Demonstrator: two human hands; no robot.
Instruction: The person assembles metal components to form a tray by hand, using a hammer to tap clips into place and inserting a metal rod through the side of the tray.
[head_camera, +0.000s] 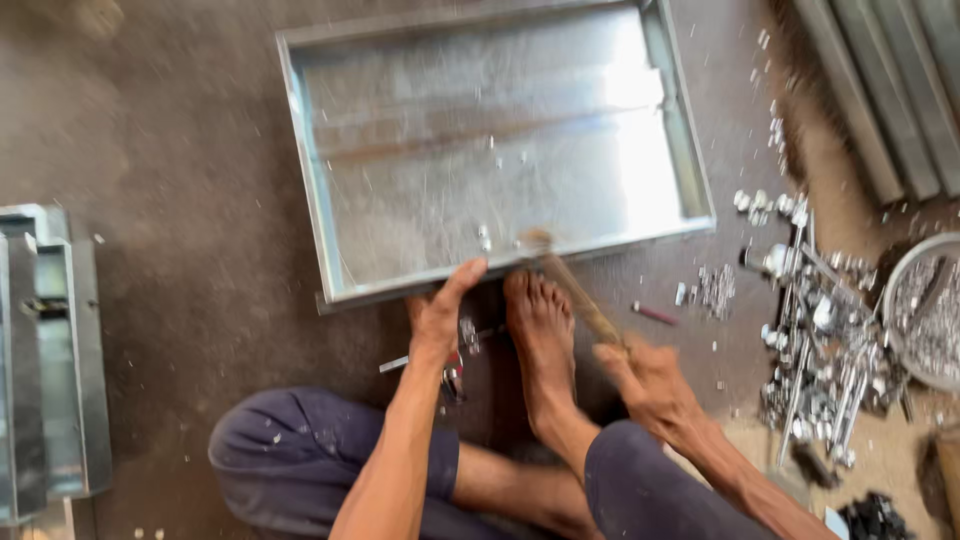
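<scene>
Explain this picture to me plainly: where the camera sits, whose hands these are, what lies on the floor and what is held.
There is no machine here. The one picture comes from a camera worn on a person's head, looking down at their own hands, legs and bare foot as they sit on a dusty floor.

In front of them lies a shallow sheet-metal tray, open side up. The left hand presses on the tray's near edge. The right hand has its grip around a wooden-handled hammer, whose head is blurred just over that same edge.

On the right lies a heap of small metal fittings beside a round bowl of shiny bits. More folded metal pieces lie at the far left, and metal strips at the top right.
</scene>
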